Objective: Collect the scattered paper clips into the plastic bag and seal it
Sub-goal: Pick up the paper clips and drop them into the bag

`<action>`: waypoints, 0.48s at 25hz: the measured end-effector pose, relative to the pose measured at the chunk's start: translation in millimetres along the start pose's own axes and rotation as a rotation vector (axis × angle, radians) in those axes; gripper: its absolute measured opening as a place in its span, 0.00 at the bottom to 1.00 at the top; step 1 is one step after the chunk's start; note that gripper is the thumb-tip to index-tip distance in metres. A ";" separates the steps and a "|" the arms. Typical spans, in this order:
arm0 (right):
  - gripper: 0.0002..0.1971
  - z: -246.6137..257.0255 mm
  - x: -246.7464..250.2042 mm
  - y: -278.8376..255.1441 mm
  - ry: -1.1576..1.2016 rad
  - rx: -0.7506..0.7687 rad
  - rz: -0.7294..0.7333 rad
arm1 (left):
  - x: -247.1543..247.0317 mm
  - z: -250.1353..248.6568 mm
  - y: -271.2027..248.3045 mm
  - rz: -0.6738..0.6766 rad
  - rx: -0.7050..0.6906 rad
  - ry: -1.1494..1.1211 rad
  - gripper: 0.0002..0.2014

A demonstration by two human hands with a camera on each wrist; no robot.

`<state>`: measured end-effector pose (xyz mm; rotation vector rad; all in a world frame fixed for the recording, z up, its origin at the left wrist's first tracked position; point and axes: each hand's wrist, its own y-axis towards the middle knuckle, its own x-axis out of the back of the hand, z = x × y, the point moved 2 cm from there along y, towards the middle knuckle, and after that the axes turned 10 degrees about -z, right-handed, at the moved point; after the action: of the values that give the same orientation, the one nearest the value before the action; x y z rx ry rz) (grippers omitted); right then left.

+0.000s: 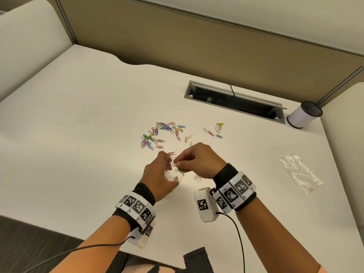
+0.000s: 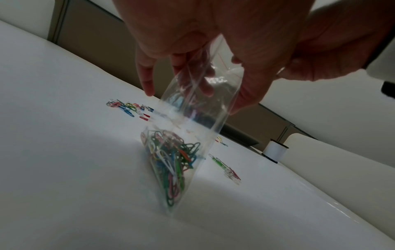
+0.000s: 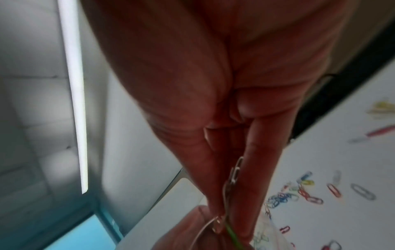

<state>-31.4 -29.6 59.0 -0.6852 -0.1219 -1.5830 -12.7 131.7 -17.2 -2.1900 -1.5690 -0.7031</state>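
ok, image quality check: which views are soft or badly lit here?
Head: sharp, evenly lit. Left wrist: plastic bag slightly motion-blurred, hand shadow across the table. Right wrist: right hand dark and out of focus, loose paper clips smeared.

Loose clips [image 1: 163, 133] lie on the desk [image 1: 78, 134] behind the bag [image 2: 192, 118]

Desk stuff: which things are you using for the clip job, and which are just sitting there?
Using:
left hand
plastic bag
right hand
pinched clips
loose clips

Just sitting:
second bag
white cup
cable slot
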 end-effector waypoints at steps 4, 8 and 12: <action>0.06 4.5 -0.3 -3.5 0.075 0.018 -0.088 | -1.2 -2.1 0.4 0.003 -0.007 -0.012 0.25; 0.06 -21.0 20.5 0.8 0.218 -0.020 -0.255 | 2.0 0.1 -0.4 -0.017 -0.011 -0.013 0.25; 0.21 -89.0 23.9 7.5 -0.067 -0.248 -0.276 | 9.2 4.3 -2.0 -0.031 0.000 -0.028 0.24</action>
<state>-54.9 -93.1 -4.1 -0.9463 -0.0719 -1.8597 -11.4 141.8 -15.4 -2.1889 -1.6201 -0.6837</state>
